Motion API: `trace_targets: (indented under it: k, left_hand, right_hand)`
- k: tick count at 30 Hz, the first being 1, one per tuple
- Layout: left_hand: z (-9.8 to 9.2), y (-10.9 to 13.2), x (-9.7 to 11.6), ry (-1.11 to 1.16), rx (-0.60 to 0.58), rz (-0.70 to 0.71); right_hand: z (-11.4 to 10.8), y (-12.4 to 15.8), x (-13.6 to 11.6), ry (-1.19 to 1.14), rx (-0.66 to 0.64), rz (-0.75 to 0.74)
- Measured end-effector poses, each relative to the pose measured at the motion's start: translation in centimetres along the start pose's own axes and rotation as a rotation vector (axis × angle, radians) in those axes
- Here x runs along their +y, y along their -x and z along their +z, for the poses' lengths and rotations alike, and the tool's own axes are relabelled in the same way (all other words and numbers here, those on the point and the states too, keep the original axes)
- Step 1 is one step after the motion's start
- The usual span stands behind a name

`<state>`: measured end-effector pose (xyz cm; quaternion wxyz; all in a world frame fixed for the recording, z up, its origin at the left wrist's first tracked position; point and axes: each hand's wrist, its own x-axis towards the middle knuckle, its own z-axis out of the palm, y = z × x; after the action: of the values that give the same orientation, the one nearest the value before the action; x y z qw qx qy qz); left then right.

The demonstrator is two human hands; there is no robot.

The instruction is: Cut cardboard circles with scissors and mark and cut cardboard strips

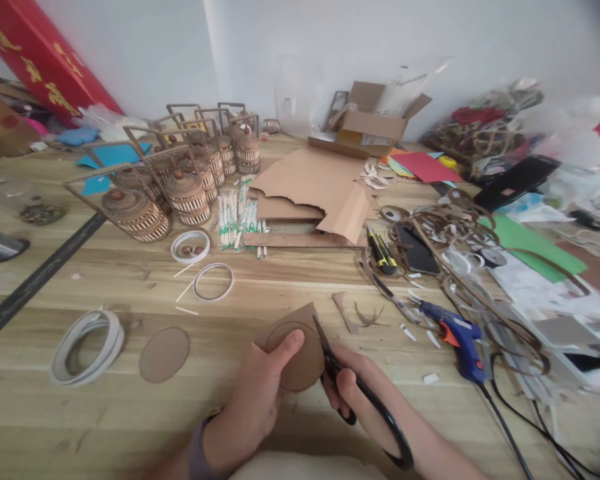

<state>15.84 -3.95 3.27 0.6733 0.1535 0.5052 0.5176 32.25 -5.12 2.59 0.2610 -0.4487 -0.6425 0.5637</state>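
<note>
My left hand (260, 393) grips a piece of brown cardboard (305, 360) marked with a round outline, its thumb pressed on top. Black-handled scissors (387, 420) are in my right hand (363, 387), with their blades along the right edge of the circle. Left of my hands lies a cut cardboard disc (164, 355). Beside that disc is a coil of white strip (87, 348). Beyond the scissors' tip rest curved cardboard offcuts (347, 313). My left fingers under the cardboard are hidden.
Several woven lidded baskets with tall handles (187, 197) stand at the back left. Torn cardboard sheets (315, 180) lie at the centre back. A blue glue gun (460, 337), a yellow-black utility knife (381, 252), a phone (417, 248) and tangled brown strips are on the right.
</note>
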Motion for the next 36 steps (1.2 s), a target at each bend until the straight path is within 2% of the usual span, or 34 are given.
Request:
trace_targets:
  k: [5,12,22,27,36]
  left_hand:
    - [-0.08,-0.11,-0.25,-0.026,0.016,0.034]
    - [0.19,0.07,0.11,-0.061,0.026,0.008]
    - [0.05,-0.07,-0.17,-0.074,0.006,0.022]
    - [-0.19,-0.19,-0.58,-0.072,0.002,0.062]
    - [-0.20,-0.02,-0.29,-0.049,-0.004,0.026]
  right_hand:
    - [0.35,-0.10,-0.07,-0.006,0.031,0.006]
    - [0.41,-0.29,-0.28,-0.009,0.033,-0.078]
    - [0.70,0.02,-0.19,-0.014,0.054,0.034]
    - [0.74,0.11,-0.43,0.003,0.055,0.042]
    - [0.84,0.21,-0.12,-0.005,0.059,0.039]
